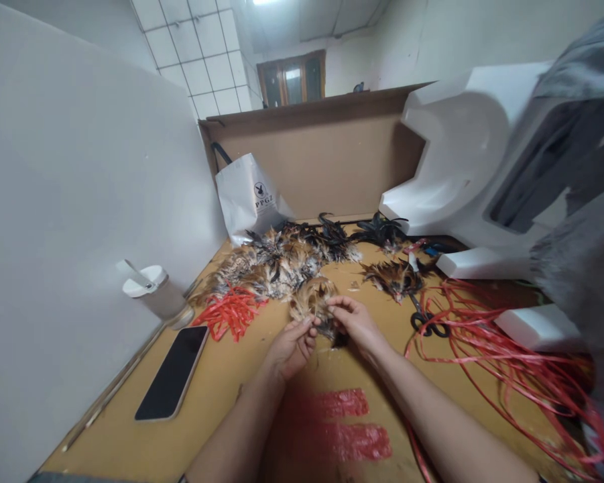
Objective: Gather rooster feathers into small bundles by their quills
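In the middle of the head view, my left hand (292, 347) is closed in a pinch at the lower edge of some tan-brown feathers (312, 295). My right hand (354, 323) pinches at the right side of the same feathers with thumb and forefinger. A few darker feathers show under the right fingers. Just beyond lies a large heap of brown, white and black feathers (276, 265). Short cut red plastic strips (231, 312) are piled left of my hands. Flat red strips (354, 441) lie between my forearms.
At left are a phone (172, 374) and a white lidded cup (155, 295). A silver bag (246, 194) leans at the back. To the right are a feather bunch (396, 276), black scissors (429, 326), tangled red plastic strands (513, 362) and white foam packing (452, 154).
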Demonstrator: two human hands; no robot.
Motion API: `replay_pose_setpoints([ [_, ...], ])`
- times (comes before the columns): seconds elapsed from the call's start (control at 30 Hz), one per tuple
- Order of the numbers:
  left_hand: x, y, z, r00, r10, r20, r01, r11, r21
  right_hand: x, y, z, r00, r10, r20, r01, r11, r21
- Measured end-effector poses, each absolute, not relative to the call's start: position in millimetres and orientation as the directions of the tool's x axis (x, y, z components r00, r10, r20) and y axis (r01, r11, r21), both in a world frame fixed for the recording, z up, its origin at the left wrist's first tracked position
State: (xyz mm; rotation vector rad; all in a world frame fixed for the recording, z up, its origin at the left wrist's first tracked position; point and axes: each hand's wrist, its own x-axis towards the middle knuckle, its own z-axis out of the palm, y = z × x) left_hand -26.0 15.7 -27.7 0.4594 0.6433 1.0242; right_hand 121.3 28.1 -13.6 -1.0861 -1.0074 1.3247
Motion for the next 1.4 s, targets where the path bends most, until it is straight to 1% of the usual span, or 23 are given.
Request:
replay_pose_setpoints([
  [0.07, -26, 15, -27, 0.384, 0.885, -0.264, -0.633, 0.461, 0.623, 122, 27, -12, -0.062, 0.996, -0.057, -0.226, -0.07, -0.972],
  [0.2, -27, 13, -26, 0.448, 0.865, -0.224, -0.622, 0.482, 0.617, 122, 22, -10, -0.319, 0.945, -0.071, -0.293, -0.17, -0.941],
  [0.27, -28, 12, -26, 0.477, 0.857, -0.196, -0.621, 0.486, 0.614, 121, 20, -9, -0.379, 0.924, -0.055, -0.333, -0.192, -0.923],
  [0.33, -28, 12, -26, 0.492, 0.852, -0.18, -0.619, 0.488, 0.615, 121, 19, -9, -0.393, 0.919, -0.037, -0.355, -0.189, -0.915],
  [0.5, -27, 14, -27, 0.479, 0.853, -0.207, -0.591, 0.488, 0.642, 121, 20, -11, -0.349, 0.937, -0.015, -0.337, -0.14, -0.931],
  [0.67, -24, 16, -30, 0.358, 0.904, -0.234, -0.528, 0.403, 0.747, 122, 23, -12, -0.231, 0.973, 0.009, -0.237, -0.048, -0.97],
  [0.8, -23, 15, -31, 0.347, 0.909, -0.23, -0.477, 0.382, 0.792, 121, 23, -12, -0.168, 0.986, 0.01, -0.156, -0.016, -0.988],
  [1.07, -21, 15, -35, 0.328, 0.923, -0.202, -0.403, 0.33, 0.854, 118, 22, -13, -0.183, 0.982, 0.036, -0.098, 0.019, -0.995],
  [1.27, -22, 15, -32, 0.321, 0.93, -0.179, -0.257, 0.268, 0.929, 117, 24, -17, -0.2, 0.979, 0.025, -0.068, 0.011, -0.998],
  [1.33, -23, 17, -30, 0.276, 0.946, -0.168, -0.292, 0.25, 0.923, 119, 26, -18, -0.164, 0.986, 0.038, -0.011, 0.036, -0.999],
  [1.4, -26, 19, -28, 0.206, 0.964, -0.169, -0.375, 0.237, 0.896, 122, 26, -20, -0.139, 0.989, 0.057, 0.106, 0.072, -0.992],
])
